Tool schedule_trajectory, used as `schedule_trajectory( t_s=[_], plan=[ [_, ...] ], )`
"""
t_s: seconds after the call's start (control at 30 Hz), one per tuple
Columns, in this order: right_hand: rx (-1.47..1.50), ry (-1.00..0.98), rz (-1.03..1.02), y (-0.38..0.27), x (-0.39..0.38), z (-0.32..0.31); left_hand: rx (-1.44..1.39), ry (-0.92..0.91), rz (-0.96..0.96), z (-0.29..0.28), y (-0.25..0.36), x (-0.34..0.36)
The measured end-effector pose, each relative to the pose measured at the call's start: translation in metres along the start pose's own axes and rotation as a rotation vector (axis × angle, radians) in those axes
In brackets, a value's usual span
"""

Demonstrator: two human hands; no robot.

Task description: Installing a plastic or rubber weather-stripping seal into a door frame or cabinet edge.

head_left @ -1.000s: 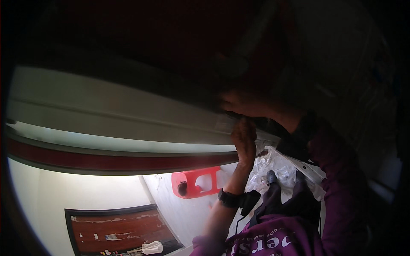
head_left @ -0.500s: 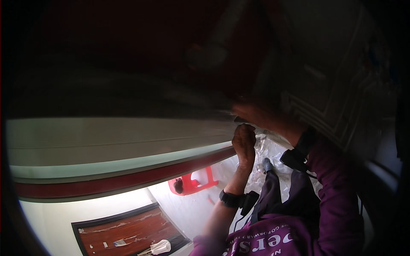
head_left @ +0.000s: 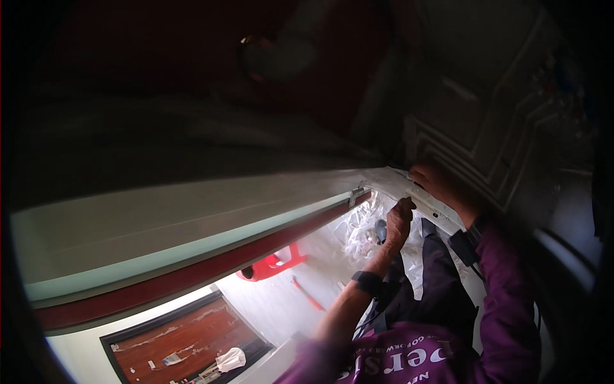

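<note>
My left hand [head_left: 400, 221] is closed on clear plastic film [head_left: 417, 275], which hangs from it toward my legs. Just beyond it, my right hand [head_left: 435, 184] has bent fingers wrapped on the edge of a white strip [head_left: 427, 208], partly covered by the film. The strip meets a long pale beam [head_left: 160, 214] that runs leftward across the view, with a dark red band [head_left: 192, 277] along its lower side. A small metal bracket [head_left: 357, 197] sits near the band's right end, left of my hands. What my fingertips touch is partly hidden.
A red plastic stool [head_left: 281, 259] and a thin red object [head_left: 307, 293] lie on the pale floor. Crumpled plastic [head_left: 352, 233] lies by my feet. A brown door [head_left: 160, 333] with a white item [head_left: 230, 360] is lower left. A dark ceiling [head_left: 480, 128] with stepped moulding fills the upper right.
Both hands have moved to the right along the beam, to its end at the white strip. A length of plastic film now hangs below my left hand. The view has shifted, showing more moulding.
</note>
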State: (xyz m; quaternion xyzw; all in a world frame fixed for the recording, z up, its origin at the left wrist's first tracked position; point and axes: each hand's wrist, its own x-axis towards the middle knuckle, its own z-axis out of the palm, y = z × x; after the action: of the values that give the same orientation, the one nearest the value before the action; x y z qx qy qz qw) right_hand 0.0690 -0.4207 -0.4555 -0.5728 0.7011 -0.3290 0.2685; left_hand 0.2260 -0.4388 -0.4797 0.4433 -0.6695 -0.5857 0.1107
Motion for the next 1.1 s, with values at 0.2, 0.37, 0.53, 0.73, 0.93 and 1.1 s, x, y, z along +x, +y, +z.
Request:
schedule_trajectory(
  t_s=[0.2,0.37,0.53,0.73,0.93,1.1],
  plan=[
    [0.756,0.090,0.316,-0.007,-0.036,0.013,-0.200,-0.097,-0.029,0.008,0.013,-0.024],
    [0.654,0.228,0.114,-0.044,-0.052,0.046,-0.418,-0.050,0.068,-0.024,0.007,-0.034],
    [0.453,0.210,-0.064,-0.065,-0.073,0.065,-0.328,0.065,0.031,-0.032,0.015,-0.044],
    [1.236,0.176,0.390,-0.062,-0.043,0.037,-0.276,0.160,0.065,-0.068,-0.010,-0.061],
    [1.184,0.145,0.101,-0.085,0.033,0.001,-0.230,0.227,-0.185,-0.119,0.033,-0.103],
    [0.972,0.024,-0.097,-0.147,0.090,-0.036,0.185,0.263,-0.062,-0.132,0.031,-0.108]
  ],
)
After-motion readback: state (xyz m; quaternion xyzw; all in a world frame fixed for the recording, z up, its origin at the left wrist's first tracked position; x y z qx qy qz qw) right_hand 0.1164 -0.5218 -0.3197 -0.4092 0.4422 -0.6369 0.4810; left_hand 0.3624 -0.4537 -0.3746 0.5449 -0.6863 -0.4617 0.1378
